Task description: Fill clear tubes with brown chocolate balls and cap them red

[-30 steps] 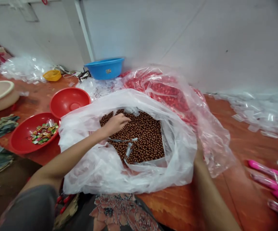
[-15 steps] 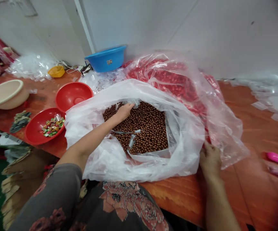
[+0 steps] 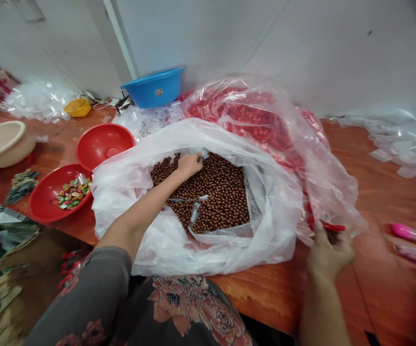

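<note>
My left hand point(image 3: 189, 166) is inside the open white plastic bag point(image 3: 157, 245), closed at the surface of the round brown balls point(image 3: 222, 192). A small clear plastic container point(image 3: 204, 154) shows at its fingertips, mostly hidden. On the right, my right hand point(image 3: 330, 252) is closed on a red plastic piece point(image 3: 334, 227), just off the bag's right side. Its exact kind I cannot make out. Behind both hands lies a clear plastic bag of red pieces point(image 3: 262, 122). A torn clear film strip point(image 3: 195, 211) rests on the balls.
Left of the bag stand a red bowl of wrapped sweets point(image 3: 37, 204), another red bowl point(image 3: 103, 139) and a cream basin point(image 3: 4, 142). A blue basin point(image 3: 153, 89) is against the wall. Pink-ended clear tubes point(image 3: 415, 238) lie right, before clear plastic pieces point(image 3: 406, 139).
My right hand has moved right, away from the bag's edge, and a red plastic piece now shows in it. The left hand has shifted slightly, staying among the brown balls.
</note>
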A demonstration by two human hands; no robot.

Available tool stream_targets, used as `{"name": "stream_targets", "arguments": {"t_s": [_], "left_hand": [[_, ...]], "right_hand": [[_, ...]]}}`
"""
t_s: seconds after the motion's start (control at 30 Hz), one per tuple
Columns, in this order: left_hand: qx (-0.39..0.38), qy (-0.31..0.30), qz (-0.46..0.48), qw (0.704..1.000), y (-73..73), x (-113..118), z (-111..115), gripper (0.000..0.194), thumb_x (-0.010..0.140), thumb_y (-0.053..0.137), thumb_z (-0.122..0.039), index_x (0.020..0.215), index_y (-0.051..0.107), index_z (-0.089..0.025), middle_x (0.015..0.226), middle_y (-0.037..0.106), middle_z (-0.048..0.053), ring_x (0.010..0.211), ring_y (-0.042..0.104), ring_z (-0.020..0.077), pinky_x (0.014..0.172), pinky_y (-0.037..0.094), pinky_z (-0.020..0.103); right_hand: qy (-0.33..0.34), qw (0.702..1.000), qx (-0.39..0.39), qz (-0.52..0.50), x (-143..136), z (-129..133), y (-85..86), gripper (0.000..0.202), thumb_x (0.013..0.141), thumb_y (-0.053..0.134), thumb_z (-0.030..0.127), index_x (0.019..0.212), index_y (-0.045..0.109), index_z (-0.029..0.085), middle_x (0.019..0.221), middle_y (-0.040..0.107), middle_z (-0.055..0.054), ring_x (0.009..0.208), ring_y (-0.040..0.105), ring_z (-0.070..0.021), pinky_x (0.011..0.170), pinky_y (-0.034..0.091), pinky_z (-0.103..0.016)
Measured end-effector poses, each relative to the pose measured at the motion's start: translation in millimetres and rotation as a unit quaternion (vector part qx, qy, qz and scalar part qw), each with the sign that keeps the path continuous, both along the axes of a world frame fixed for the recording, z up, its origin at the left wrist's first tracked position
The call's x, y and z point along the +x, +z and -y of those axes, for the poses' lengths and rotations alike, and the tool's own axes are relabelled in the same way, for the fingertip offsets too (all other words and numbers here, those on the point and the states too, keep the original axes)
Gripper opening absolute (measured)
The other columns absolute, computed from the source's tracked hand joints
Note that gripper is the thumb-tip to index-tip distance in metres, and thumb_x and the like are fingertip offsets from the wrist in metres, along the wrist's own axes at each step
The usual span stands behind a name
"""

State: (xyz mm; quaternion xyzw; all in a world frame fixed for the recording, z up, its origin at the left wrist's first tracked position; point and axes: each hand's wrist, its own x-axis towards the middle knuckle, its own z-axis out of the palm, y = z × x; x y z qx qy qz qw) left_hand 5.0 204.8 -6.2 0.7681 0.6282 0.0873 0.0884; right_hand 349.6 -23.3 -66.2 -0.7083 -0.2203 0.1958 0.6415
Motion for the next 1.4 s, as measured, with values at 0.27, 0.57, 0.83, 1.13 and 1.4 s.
{"name": "stream_targets", "arguments": {"t_s": [0.27,0.57,0.83,1.13,1.4], "left_hand": [[-0.016,0.101,0.120,0.987,-5.5,11,-11,0.035,0.079,0.066,-0.041,0.101,0.066,-0.015,0.097,0.070,0.015,0.096,0.064,0.0291,0.083,0.046,0.036],[-0.140,0.028,0.257,0.956,9.1,-62,41,0.034,0.066,0.078,-0.031,0.097,0.073,-0.017,0.082,0.072,0.002,0.075,0.064,0.0169,0.074,0.045,0.027],[-0.314,0.063,0.335,0.886,-8.5,-51,68,0.020,0.066,0.072,-0.014,0.086,0.075,-0.012,0.072,0.069,0.001,0.062,0.058,0.0110,0.054,0.047,0.021],[-0.327,0.032,0.412,0.850,-22.4,-5,59,0.016,0.067,0.075,-0.012,0.083,0.072,-0.010,0.067,0.064,0.000,0.059,0.057,0.0101,0.060,0.052,0.024],[-0.299,-0.006,0.431,0.851,-22.2,-5,61,0.023,0.062,0.074,-0.011,0.085,0.072,-0.011,0.069,0.065,-0.002,0.064,0.057,0.0096,0.067,0.047,0.022]], "right_hand": [[0.014,0.963,0.184,-0.195,-49,0,34.3,0.045,0.052,0.083,0.016,0.093,0.064,0.021,0.083,0.066,0.004,0.069,0.066,-0.0087,0.066,0.056,-0.020],[0.087,0.951,0.143,-0.259,-65,21,56.0,0.022,0.066,0.071,0.014,0.084,0.072,0.026,0.095,0.071,0.001,0.084,0.068,-0.0108,0.072,0.061,-0.021],[0.141,0.913,0.105,-0.369,-80,15,45.3,0.032,0.052,0.079,0.010,0.079,0.069,0.024,0.087,0.073,0.001,0.079,0.069,-0.0101,0.056,0.057,-0.013],[0.201,0.903,0.065,-0.374,-105,15,50.2,0.038,0.058,0.087,0.033,0.091,0.073,0.021,0.078,0.070,0.002,0.065,0.062,-0.0069,0.055,0.050,-0.016],[0.246,0.913,0.047,-0.322,-118,9,49.1,0.036,0.069,0.081,0.037,0.102,0.072,0.024,0.092,0.071,-0.002,0.069,0.063,-0.0083,0.059,0.051,-0.020]]}}
